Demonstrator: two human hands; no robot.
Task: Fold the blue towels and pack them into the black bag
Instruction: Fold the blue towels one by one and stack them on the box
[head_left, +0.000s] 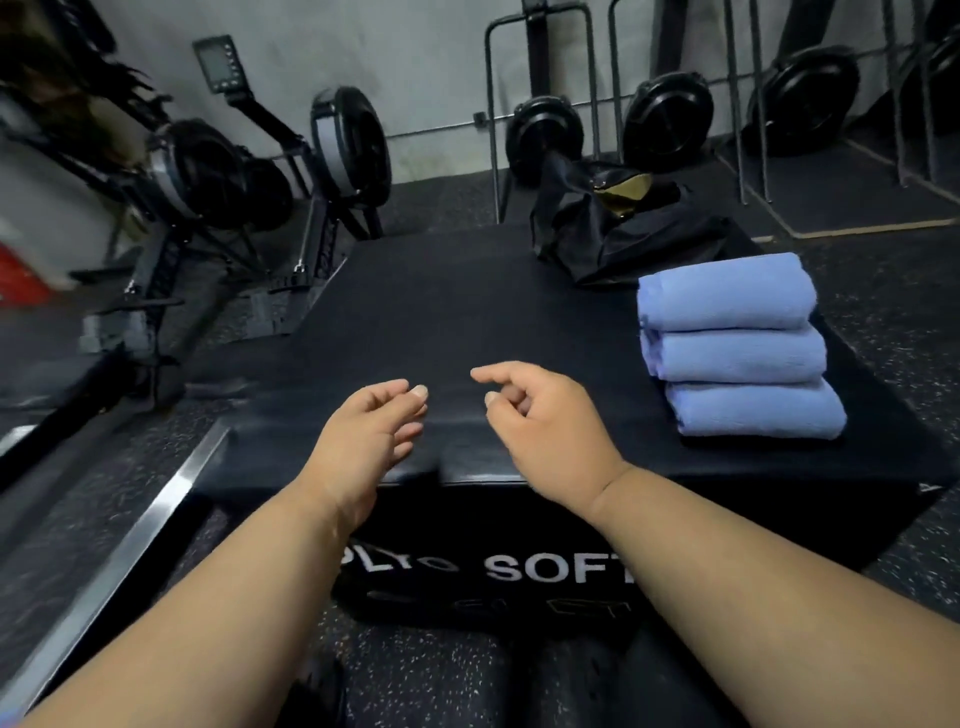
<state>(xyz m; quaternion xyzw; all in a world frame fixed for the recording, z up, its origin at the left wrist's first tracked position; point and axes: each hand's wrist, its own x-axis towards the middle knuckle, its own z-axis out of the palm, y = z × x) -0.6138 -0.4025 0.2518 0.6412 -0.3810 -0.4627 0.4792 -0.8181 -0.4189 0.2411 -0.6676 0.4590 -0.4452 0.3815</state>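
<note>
head view. my left hand (371, 426) and right hand (540, 415) hover side by side over the near edge of the black soft plyo box (441, 322), apart from each other. both hold nothing; the fingers hang loosely curled, with the right index finger reaching a little forward. i judge the hands are between steps, free for the next grasp.

three folded blue towels (737, 345) lie stacked on the box's right side, just beside my right hand's reach, folds turned toward me. the folding looks done for these three; stacking them keeps the folds flat and lets the pile be lifted together. no unfolded towel shows.

the black bag (613, 234) slumps at the far right corner of the box, just behind the stack, its mouth partly open and showing a tan lining. i judge packing is what remains; the limp mouth may need one hand to spread it.

around: rowing machines (223, 176) stand on the left floor, more flywheels (670, 114) line the back wall. nothing lies between stack and bag.
</note>
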